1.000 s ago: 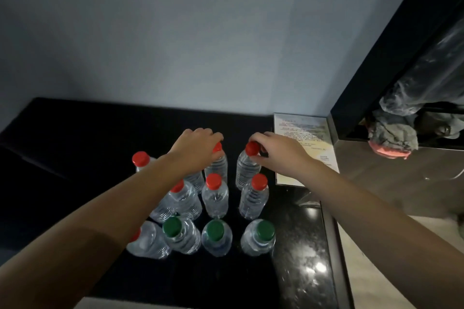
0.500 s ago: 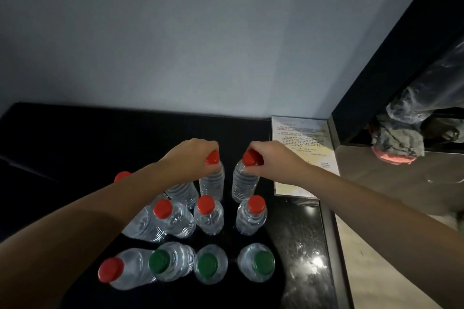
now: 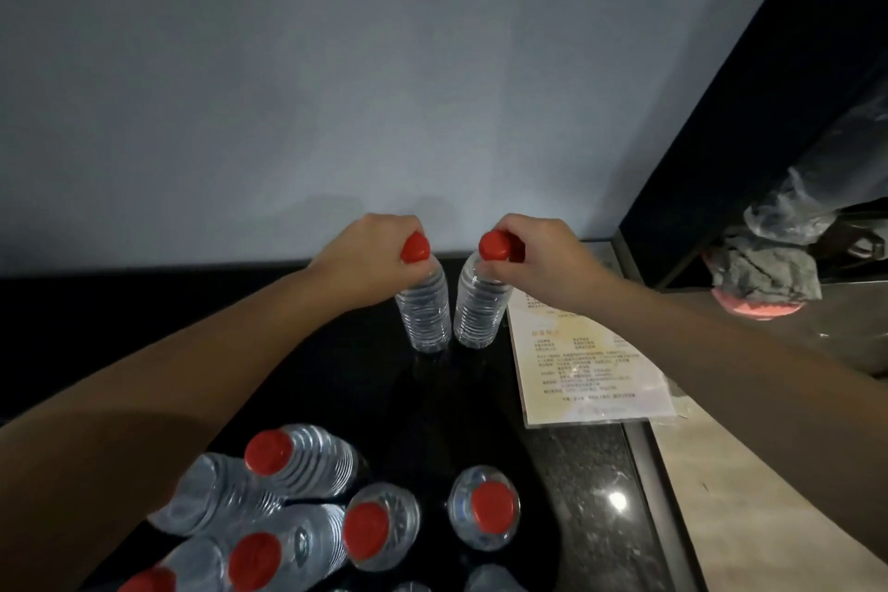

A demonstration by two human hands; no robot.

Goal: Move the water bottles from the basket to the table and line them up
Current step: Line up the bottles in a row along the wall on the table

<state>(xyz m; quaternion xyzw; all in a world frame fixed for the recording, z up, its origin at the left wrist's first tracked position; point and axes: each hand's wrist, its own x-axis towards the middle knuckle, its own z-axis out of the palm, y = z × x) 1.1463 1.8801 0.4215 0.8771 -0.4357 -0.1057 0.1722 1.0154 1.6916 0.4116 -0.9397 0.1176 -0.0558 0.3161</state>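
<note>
Within left fingers [image 3: 382, 231] and right fingers [image 3: 519, 231] sit bottle caps [image 3: 415, 249].

The bottom edge cuts off the nearest bottles [image 3: 492, 581].

The only writing in view stood on a pale printed sheet [image 3: 591, 380] that lay on the dark table [image 3: 576, 471] at the right. It carried a short orange-tinted heading over several rows and columns of small dark characters, all too small and blurred to be read. A red-capped water bottle [image 3: 485, 509] standing near the sheet showed a faint bluish mark on its shoulder, which was likewise illegible.
</note>
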